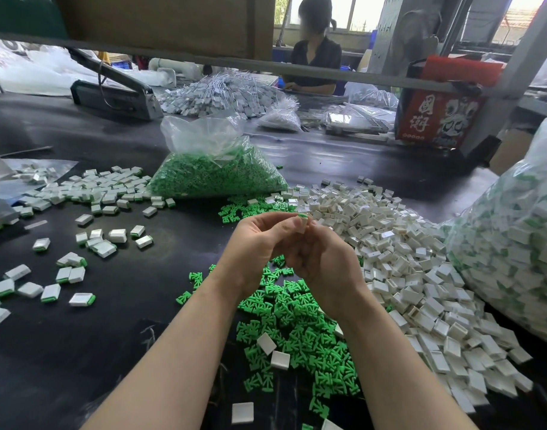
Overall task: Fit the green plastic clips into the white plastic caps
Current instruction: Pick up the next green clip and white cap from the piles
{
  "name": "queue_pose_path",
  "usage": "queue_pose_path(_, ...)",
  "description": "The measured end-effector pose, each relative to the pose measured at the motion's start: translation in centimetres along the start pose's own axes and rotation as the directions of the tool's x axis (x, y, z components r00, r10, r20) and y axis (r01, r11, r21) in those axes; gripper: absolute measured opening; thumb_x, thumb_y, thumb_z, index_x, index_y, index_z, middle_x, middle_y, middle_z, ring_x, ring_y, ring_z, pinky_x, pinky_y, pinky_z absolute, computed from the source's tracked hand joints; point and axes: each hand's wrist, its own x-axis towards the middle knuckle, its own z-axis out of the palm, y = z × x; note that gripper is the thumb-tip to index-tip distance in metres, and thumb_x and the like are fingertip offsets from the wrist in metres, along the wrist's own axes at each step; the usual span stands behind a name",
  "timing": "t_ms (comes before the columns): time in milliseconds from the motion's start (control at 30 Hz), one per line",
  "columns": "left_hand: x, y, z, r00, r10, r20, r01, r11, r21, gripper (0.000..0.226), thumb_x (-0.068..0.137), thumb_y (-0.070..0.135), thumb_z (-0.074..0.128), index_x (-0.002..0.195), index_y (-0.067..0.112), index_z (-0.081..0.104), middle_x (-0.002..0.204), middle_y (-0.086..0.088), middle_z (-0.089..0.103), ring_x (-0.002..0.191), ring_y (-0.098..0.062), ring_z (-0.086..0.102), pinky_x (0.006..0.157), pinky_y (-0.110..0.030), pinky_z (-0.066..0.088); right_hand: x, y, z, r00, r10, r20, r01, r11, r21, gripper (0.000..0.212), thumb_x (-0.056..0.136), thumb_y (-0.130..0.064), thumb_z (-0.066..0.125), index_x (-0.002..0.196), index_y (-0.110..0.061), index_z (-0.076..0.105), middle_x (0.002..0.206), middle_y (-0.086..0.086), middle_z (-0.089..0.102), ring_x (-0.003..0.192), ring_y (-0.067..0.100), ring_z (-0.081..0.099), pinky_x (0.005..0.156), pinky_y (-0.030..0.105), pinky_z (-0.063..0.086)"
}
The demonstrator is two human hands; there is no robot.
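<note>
Your left hand (pixel 260 240) and right hand (pixel 323 259) meet above the dark desk (pixel 120 305). Both hold one white cap (pixel 301 224) raised between them, with a green clip (pixel 302 216) showing at its top edge. Left thumb and fingers (pixel 292 223) are curled and pinching the cap; right fingers are curled in against it from the other side, exact contact hidden behind the hand.

Loose green clips pile (pixel 300 330) lies on the desk directly under your wrists, a few stray white caps on top of it. Empty white caps heap (pixel 415 274) is to the right, touching the green pile. Finished caps with green edges (pixel 89 193) are scattered across the left of the desk, well apart from your hands. Clear bag of green clips (pixel 216 172) stands just beyond your hands. Large clear bag of assembled pieces (pixel 514 237) sits at the far right, against the white heap.

Another person (pixel 315 57) sits across the desk behind a metal rail.
</note>
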Motion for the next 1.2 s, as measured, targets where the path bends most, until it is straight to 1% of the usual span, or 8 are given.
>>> queue_pose_path(167,0.2,0.3,-0.5,0.999,-0.02,-0.041,0.021,0.999,0.029,0.031,0.074,0.022,0.073,0.098,0.003,0.073,0.091,-0.011,0.076,0.076,-0.016,0.072,0.069,-0.024,0.057,0.1,0.0,-0.7,0.997,0.036,-0.072,-0.045,0.99,-0.131,0.049,0.103,-0.029,0.033,0.07,-0.016,0.067,0.058,0.002,0.057,0.047,0.01,0.049,0.045,0.02,0.04)
queue_pose_path(300,0.4,1.3,-4.0,0.975,0.043,-0.219,0.037,0.936,0.351,0.023,0.074,0.025,0.079,0.092,0.015,0.07,0.088,-0.006,0.077,0.086,-0.02,0.074,0.074,-0.027,0.056,0.2,-0.1,-2.0,0.96,-0.059,-0.275,-0.064,0.906,-0.418,0.044,0.104,-0.028,0.037,0.071,-0.012,0.062,0.056,0.002,0.058,0.049,0.01,0.048,0.058,0.026,0.038)
queue_pose_path(433,-0.4,2.1,-10.1,0.828,0.243,-0.506,0.329,0.52,0.788,0.014,0.082,0.022,0.078,0.093,0.024,0.069,0.094,-0.004,0.073,0.089,-0.025,0.067,0.077,-0.032,0.051,0.2,-0.5,-3.5,0.89,-0.229,-0.395,-0.071,0.785,-0.616,0.033,0.101,-0.025,0.045,0.076,-0.014,0.063,0.059,0.0,0.06,0.051,0.008,0.051,0.058,0.03,0.043)
queue_pose_path(567,-1.6,3.0,-13.4,0.65,0.277,-0.708,0.67,0.23,0.706,0.012,0.086,0.021,0.066,0.094,0.03,0.067,0.11,-0.006,0.07,0.102,-0.034,0.063,0.083,-0.038,0.05,0.3,-0.7,-5.2,0.843,-0.346,-0.412,-0.164,0.563,-0.81,0.017,0.097,-0.024,0.052,0.085,-0.018,0.062,0.069,-0.001,0.064,0.05,0.009,0.051,0.044,0.022,0.038)
queue_pose_path(733,-1.9,3.3,-13.9,0.523,0.333,-0.784,0.811,0.088,0.578,0.035,0.087,0.017,0.056,0.121,0.02,0.062,0.127,-0.017,0.056,0.12,-0.04,0.049,0.097,-0.046,0.037,0.1,-1.2,-6.1,0.811,-0.445,-0.379,-0.326,0.194,-0.925,0.009,0.093,-0.025,0.057,0.094,-0.025,0.066,0.077,-0.008,0.065,0.073,0.016,0.061,0.069,0.034,0.053)
queue_pose_path(900,-0.7,3.1,-11.7,0.649,0.444,-0.618,0.603,0.195,0.774,0.034,0.089,0.023,0.059,0.122,0.015,0.064,0.122,-0.02,0.061,0.113,-0.042,0.053,0.092,-0.046,0.043,0.1,-0.8,-6.0,0.87,-0.405,-0.282,-0.353,-0.111,-0.929,0.017,0.094,-0.032,0.055,0.105,-0.033,0.067,0.091,-0.011,0.068,0.091,0.016,0.055,0.08,0.03,0.035)
queue_pose_path(1067,0.3,2.1,-7.4,0.77,0.473,-0.429,0.246,0.399,0.883,0.017,0.09,0.017,0.062,0.105,0.019,0.07,0.097,-0.005,0.07,0.085,-0.022,0.063,0.064,-0.029,0.047,0.2,-0.4,-5.5,0.935,-0.264,-0.237,-0.288,-0.174,-0.942,0.025,0.089,-0.05,0.06,0.109,-0.037,0.062,0.102,-0.013,0.067,0.109,0.018,0.051,0.09,0.035,0.033)
queue_pose_path(1200,0.5,1.3,-3.8,0.911,0.343,-0.23,0.01,0.54,0.841,0.017,0.093,0.011,0.06,0.097,0.024,0.069,0.083,0.008,0.067,0.068,-0.013,0.062,0.057,-0.03,0.052,0.2,-0.2,-5.3,0.954,-0.225,-0.197,-0.243,-0.198,-0.95,0.018,0.09,-0.042,0.062,0.106,-0.036,0.062,0.098,-0.014,0.067,0.103,0.016,0.049,0.089,0.035,0.032)
